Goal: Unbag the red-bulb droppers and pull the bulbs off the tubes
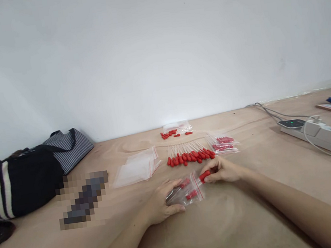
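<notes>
My left hand [167, 201] is closed around the lower end of a clear zip bag [198, 196] with a red seal line. Through the plastic show red rubber bulbs of droppers. At the bag's mouth my right hand [220, 169] pinches a dropper [204, 175] by its red bulb, its thin end pointing into the bag. Beyond my hands lies a row of red-bulbed droppers [188, 157], their clear stems pointing toward the wall. Filled zip bags [225, 145] lie right of the row, and a stack of flat zip bags [136, 168] lies left of it.
Loose red bulbs [169, 134] lie by another clear bag [176, 126] near the wall. At the right stand a power strip [322, 136] with cables and a black device [292, 124]. Bags [33, 186] and a blurred dark object [85, 199] occupy the left.
</notes>
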{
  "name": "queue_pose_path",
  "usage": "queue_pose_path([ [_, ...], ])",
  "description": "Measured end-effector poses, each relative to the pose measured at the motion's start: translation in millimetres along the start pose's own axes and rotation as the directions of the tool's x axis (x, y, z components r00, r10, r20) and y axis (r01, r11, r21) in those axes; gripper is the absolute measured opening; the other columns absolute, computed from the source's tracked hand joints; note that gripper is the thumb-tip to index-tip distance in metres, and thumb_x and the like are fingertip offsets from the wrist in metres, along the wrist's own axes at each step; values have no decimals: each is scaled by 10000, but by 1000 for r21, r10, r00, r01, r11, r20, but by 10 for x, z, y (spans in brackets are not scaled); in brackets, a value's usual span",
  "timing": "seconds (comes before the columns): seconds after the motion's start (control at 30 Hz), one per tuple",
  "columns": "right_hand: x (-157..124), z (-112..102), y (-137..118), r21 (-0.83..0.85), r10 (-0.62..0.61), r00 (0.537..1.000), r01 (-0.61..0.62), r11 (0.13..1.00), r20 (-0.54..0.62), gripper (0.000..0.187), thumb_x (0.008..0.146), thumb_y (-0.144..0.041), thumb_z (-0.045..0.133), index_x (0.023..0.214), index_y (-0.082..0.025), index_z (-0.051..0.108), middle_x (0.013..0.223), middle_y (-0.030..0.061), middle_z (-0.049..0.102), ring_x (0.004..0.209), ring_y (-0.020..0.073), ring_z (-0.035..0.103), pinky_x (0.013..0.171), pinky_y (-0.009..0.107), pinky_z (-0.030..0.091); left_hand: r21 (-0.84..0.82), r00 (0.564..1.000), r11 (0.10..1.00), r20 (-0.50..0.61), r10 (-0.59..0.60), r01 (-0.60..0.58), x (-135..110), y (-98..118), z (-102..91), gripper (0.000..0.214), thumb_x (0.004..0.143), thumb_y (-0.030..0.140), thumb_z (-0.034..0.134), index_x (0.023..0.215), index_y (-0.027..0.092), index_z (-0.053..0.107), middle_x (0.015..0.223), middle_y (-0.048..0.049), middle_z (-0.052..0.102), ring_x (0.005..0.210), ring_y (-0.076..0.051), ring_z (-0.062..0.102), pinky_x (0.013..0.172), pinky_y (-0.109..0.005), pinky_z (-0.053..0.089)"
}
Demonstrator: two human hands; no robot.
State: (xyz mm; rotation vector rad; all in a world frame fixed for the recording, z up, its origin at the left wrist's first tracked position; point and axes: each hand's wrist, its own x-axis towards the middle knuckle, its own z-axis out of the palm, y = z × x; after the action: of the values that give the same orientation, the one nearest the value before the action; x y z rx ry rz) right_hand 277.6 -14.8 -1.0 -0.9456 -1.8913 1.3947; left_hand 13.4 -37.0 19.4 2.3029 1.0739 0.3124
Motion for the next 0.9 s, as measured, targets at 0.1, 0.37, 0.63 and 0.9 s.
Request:
queue_pose_path([
  [0.1, -137, -323, -26, 16, 45, 996, -44, 999, -73, 236, 621, -334, 683, 774, -155, 692, 590, -1, 607, 483, 68, 477, 455, 186, 385, -27, 1000, 1000, -15, 5, -6, -14, -16, 4, 655, 673, 471, 627, 1247, 239, 412, 1279, -62, 463, 1161, -249, 423, 969, -399, 342],
  [0.37, -271, -662, -106, 124, 44, 903, 10, 992, -428, 208, 560, -296, 721, 723, -169, 700, 557, -5, 605, 461, 66, 472, 460, 203, 414, -72, 882, 990, -465, 77, -124, 53, -65, 18, 282, 786, 369, 513, 986, 205, 626, 1045, -79, 599, 995, -208, 533, 886, -365, 407],
  [0.63, 156, 370, -152, 308, 114, 817, 81, 948, -565, 333, 564, -397, 702, 782, -145, 686, 577, 6, 619, 444, 69, 462, 456, 217, 408, -854, 884, 520, -225, -410, 24, 501, 274, 232, 378, 685, 457, 616, 894, 142, 617, 661, -3, 593, 510, -79, 504, 518, -209, 407],
  [0.9, 145, 503, -77, 71, -19, 868, 63, 995, -497, 468, 623, -424, 661, 994, -141, 624, 600, -4, 593, 508, 88, 470, 505, 226, 390, -736, 806, 645, -244, -540, 209, 694, 35, -109, 299, 722, 407, 564, 617, 128, 543, 504, 44, 487, 434, -46, 412, 439, -175, 314],
])
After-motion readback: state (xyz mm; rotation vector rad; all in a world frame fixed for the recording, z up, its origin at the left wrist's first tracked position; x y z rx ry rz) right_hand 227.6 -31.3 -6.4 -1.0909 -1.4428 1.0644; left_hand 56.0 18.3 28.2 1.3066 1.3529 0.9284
